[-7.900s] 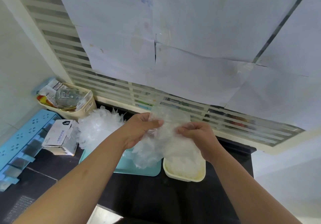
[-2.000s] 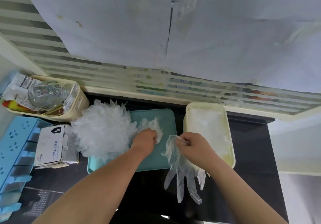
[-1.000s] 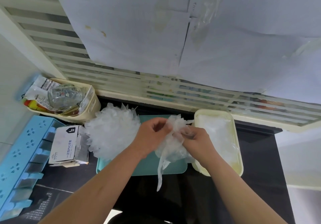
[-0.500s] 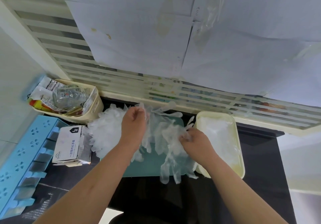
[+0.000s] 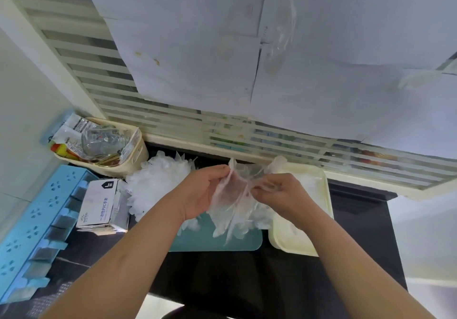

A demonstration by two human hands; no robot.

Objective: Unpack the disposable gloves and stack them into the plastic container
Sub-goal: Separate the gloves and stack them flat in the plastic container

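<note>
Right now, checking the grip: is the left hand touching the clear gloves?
Touching. Head view shows the left hand pinching the clear gloves at their top.

teal tray: far half under gloves | blue rack: cropped left

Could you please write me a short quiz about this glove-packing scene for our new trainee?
1. True or false: the left hand and the right hand both hold the clear gloves over the teal tray.
2. The cream container sits: A) left of the tray, B) right of the tray, C) on the tray.
3. Fill in: the glove box lies between the loose glove pile and the blue ____.
Key: 1 true; 2 B; 3 rack.
</note>
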